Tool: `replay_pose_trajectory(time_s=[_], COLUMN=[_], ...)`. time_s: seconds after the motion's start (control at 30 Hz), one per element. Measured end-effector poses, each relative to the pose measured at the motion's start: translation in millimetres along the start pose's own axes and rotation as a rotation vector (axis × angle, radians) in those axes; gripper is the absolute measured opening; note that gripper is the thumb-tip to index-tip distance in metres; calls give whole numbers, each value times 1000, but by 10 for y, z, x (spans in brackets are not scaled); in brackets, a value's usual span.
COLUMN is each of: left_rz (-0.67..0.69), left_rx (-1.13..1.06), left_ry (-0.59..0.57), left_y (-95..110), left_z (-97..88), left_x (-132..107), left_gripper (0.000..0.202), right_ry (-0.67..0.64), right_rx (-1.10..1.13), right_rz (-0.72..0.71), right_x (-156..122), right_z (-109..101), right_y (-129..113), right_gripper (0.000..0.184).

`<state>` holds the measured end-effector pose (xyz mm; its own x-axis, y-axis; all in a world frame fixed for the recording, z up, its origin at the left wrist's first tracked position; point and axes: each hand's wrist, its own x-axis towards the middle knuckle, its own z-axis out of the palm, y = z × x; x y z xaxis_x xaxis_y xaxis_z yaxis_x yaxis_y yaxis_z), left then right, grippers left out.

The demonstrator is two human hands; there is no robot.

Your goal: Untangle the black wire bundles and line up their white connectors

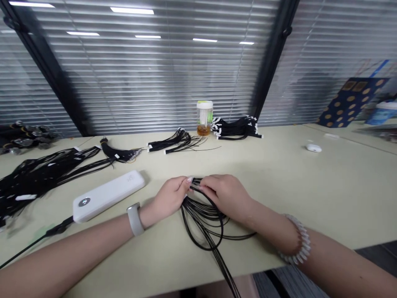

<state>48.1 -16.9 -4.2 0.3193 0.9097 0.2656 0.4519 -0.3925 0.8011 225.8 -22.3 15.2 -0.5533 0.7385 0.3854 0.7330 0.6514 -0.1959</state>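
Note:
Both hands meet at a bundle of thin black cables (206, 215) over the middle of the table. My left hand (173, 192) is closed round the bundle's upper end, with something whitish showing at the thumb. My right hand (226, 193) pinches the cables just to the right of it, its fingertips partly hidden. Below the hands the cables fan out in loops, one larger loop reaching down toward the table's front. Several strands trail over the front edge.
A white power bank (108, 196) with a black cord lies left. More black cables (46, 174) are spread beyond it. Further cable bundles (237, 127) and a lidded jar (204, 118) line the back. A white earphone case (314, 148) sits right, near a dotted bag (347, 103).

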Motion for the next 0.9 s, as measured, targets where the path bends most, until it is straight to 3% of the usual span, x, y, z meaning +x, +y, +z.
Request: replay_pose_trajectory(time_s=[0.33,0.43,0.57,0.67,0.73,0.83,0.9], left_rz=[19,-30,-94,-129,-150,-165,-158], left_rx=[3,-30,-58,-76,-82,-88,-89], left_ry=[-21,48,180,232,262,296,295], left_y=[-15,-8,-27,-38,-34,-17,-10], left_z=[19,18,5,-9,-15,-20,-22], left_x=[-6,-8,7,22,28,31,33], left_gripper=[36,37,41,42,41,39,38], right_ry=[-17,76,188,71,-116,-437,-495], right_rx=[0,25,118,227,300,412,442], right_rz=[9,20,65,94,120,115,84], right_x=[7,-4,-41,-71,-85,-103,-112], right_z=[42,-24,-164,-251,-290,-304,-274], right_y=[18,20,12,-3,-20,-58,-89], right_gripper=[23,13,24,38,43,40,34])
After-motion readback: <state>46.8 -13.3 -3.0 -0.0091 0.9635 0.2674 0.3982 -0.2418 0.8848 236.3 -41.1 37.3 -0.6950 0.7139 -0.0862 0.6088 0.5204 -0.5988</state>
